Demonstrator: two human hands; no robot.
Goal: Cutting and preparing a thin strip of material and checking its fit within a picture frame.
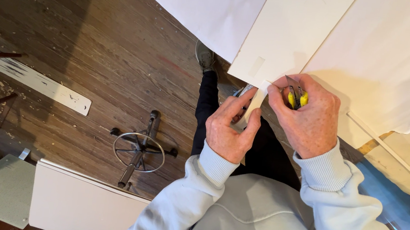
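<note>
Right hand (307, 118) grip clenched on yellow knife (296, 97); left hand (230, 126) pinches white strip (255, 101) at board (290, 31) edge

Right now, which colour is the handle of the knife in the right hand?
Yellow and black knife handle, in the right hand; head view.

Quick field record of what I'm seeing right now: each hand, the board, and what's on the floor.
Left hand: pinches a narrow white strip at the board's edge
Right hand: grips a yellow and black utility knife, tip at the board
Board: white sheet with a small rectangular slot
Floor: dark wood planks, stool base, white panel
</note>
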